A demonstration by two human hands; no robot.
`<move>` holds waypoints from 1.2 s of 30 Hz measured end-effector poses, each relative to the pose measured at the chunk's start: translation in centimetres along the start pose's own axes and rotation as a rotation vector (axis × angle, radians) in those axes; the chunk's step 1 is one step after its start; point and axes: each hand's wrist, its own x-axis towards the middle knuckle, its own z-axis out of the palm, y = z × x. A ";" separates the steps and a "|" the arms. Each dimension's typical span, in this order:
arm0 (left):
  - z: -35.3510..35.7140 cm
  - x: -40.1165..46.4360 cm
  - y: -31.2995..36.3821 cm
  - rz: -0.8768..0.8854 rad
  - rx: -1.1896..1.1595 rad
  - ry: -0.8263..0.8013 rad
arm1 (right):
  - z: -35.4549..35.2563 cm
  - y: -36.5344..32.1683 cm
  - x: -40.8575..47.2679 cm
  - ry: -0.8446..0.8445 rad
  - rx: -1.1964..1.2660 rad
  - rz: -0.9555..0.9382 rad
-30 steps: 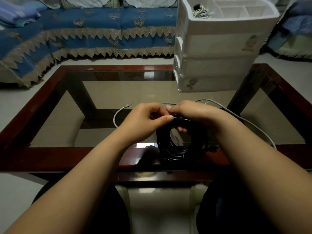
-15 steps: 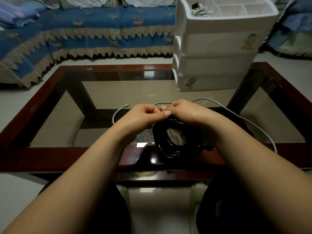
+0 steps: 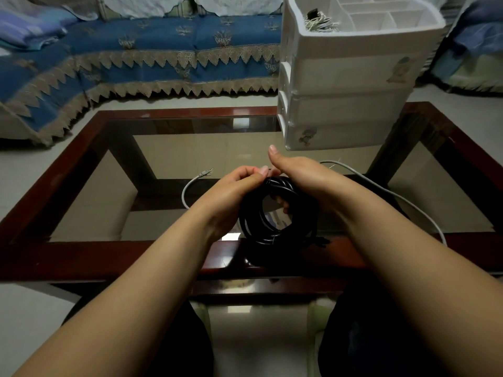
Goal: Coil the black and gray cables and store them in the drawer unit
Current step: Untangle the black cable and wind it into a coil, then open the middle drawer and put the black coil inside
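Observation:
A coiled black cable (image 3: 261, 229) hangs upright over the table's near edge, held between both hands. My left hand (image 3: 231, 191) pinches the coil's top left with curled fingers. My right hand (image 3: 299, 175) grips the coil's top right, fingers curled through the loop and thumb raised. A gray cable (image 3: 187, 189) lies loose on the glass behind the hands, its plug end at the left, the rest running right past my right forearm. The white drawer unit (image 3: 348, 77) stands at the table's far right, drawers closed.
The glass table has a dark red wooden frame (image 3: 81, 257). The unit's open top tray holds a pale coiled cord (image 3: 318, 21). A blue sofa with fringed cover (image 3: 136, 50) runs behind the table. My knees are below the near edge.
The coil has risen slightly and turned more upright. My right thumb has lifted off the coil and now points up; the left hand still pinches the top.

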 end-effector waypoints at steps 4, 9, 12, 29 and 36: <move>0.4 -0.1 0.0 0.097 0.141 0.039 | 0.1 0.0 -0.2 -0.014 0.065 -0.017; 0.6 -0.3 0.5 0.327 0.421 0.140 | 0.1 -0.1 -0.2 -0.014 0.129 -0.039; 0.8 -0.3 1.1 0.244 0.119 0.087 | 0.1 -0.3 -0.4 -0.004 0.132 -0.058; 4.7 3.8 1.2 0.450 0.701 0.138 | -4.6 1.5 0.5 0.042 0.470 0.070; 5.1 5.3 2.6 -0.013 0.517 -0.189 | -8.2 2.2 0.9 -0.072 0.473 0.131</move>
